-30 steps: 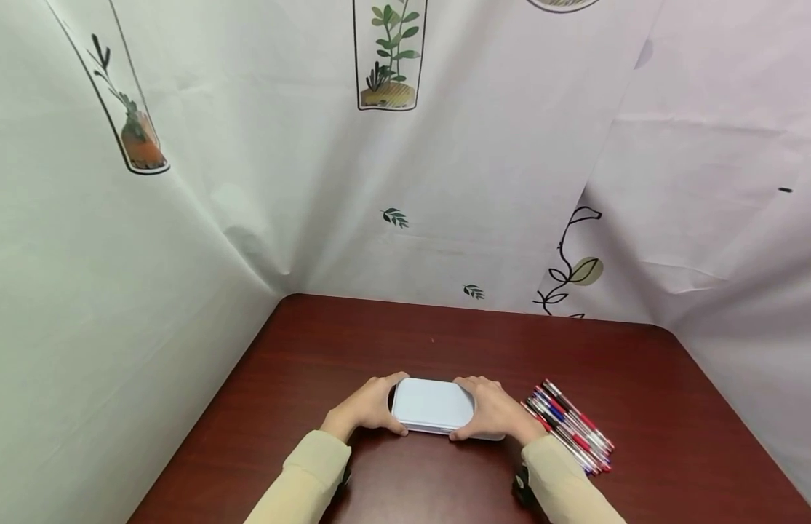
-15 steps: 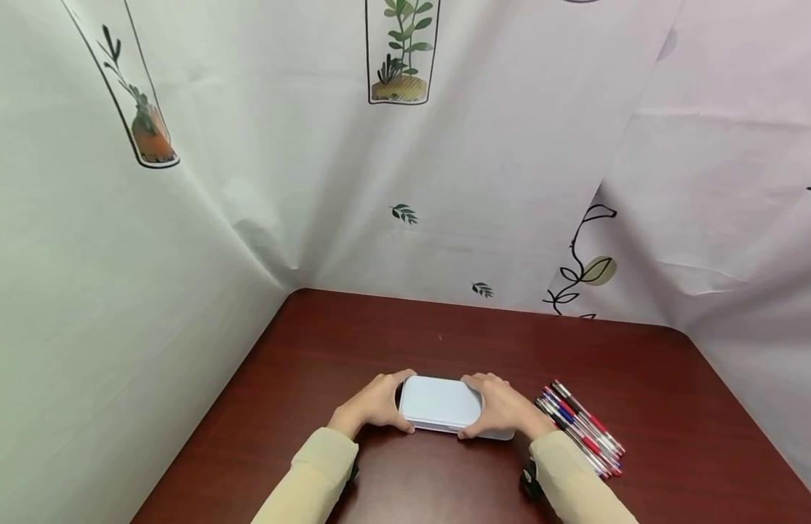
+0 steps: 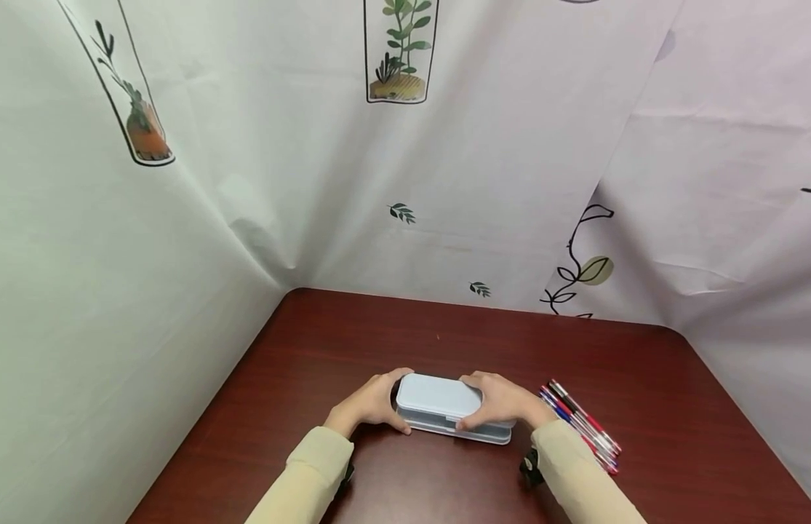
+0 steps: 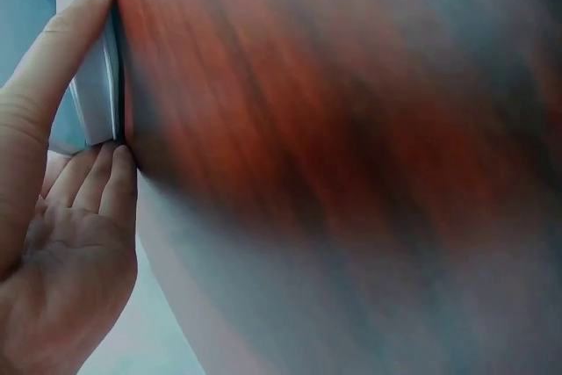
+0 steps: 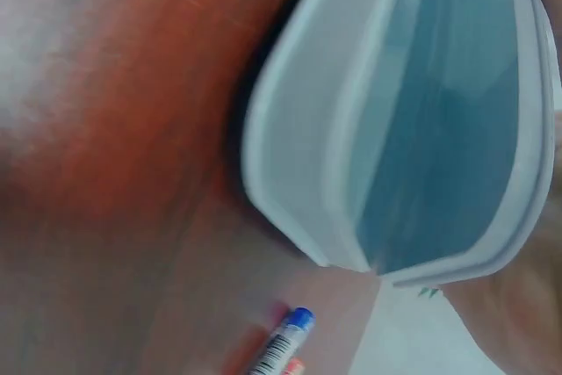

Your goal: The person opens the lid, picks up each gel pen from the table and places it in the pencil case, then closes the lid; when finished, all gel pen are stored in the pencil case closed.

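A pale blue-white pencil case [image 3: 434,394] lies on the dark red-brown table, its lid partly raised along the near side. My left hand [image 3: 371,402] grips its left end, thumb at the near edge and fingers at the far side. Lifting the lid at the right is my right hand [image 3: 502,400], thumb at the near edge and fingers over the far side. In the right wrist view the gap between base [image 5: 294,129] and lid shows a smooth grey-blue inside. The left wrist view has my thumb and fingers around the case's end [image 4: 98,98].
Several pens [image 3: 585,429] with red, blue and black caps lie side by side to the right of the case, partly behind my right forearm. A white printed cloth [image 3: 497,182] hangs around the table [image 3: 353,335] at the back and sides.
The lid, flat on the case earlier, has risen at its near side, and the gap has opened towards me. My right hand has lifted with it; my left hand keeps its place.
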{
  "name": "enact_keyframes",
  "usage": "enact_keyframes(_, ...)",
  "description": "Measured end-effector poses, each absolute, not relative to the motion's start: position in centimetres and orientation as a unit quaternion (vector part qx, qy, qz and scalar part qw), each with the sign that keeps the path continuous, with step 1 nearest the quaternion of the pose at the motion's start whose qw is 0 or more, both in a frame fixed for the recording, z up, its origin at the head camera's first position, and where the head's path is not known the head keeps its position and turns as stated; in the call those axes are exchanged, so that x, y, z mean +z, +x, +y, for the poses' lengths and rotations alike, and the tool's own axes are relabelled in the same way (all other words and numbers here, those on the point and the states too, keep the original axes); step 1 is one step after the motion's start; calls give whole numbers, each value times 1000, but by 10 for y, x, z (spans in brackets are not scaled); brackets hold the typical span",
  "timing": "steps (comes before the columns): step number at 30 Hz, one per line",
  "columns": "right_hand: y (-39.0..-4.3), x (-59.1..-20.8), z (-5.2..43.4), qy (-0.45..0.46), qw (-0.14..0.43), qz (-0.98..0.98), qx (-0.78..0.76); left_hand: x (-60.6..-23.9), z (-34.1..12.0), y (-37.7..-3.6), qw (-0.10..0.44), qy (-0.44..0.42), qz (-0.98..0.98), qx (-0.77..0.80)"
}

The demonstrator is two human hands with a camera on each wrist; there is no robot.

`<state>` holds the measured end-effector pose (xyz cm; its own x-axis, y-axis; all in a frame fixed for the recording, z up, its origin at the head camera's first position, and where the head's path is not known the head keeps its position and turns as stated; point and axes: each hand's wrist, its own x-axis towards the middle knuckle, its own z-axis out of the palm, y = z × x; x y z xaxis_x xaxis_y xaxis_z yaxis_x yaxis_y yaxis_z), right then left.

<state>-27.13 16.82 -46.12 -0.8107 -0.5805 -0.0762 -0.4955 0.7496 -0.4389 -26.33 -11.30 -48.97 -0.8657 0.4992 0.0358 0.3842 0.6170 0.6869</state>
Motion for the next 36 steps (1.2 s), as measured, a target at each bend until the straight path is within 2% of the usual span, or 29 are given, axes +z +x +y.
enact_keyframes(6, -269, -455, 178, -258, 126, 923, -258, -490, -112, -260, 88, 243, 891, 374)
enact_keyframes(15, -266, -445, 200, -204, 101, 923, -310, -492, -117, -261, 107, 231, 874, 414)
enact_keyframes(26, -270, -448, 208, -190, 82, 921, -329, -486, -113, -258, 88, 256, 890, 367)
enact_keyframes(36, -270, -445, 204, -93, 69, 923, -367, -484, -110, -256, 79, 249, 895, 362)
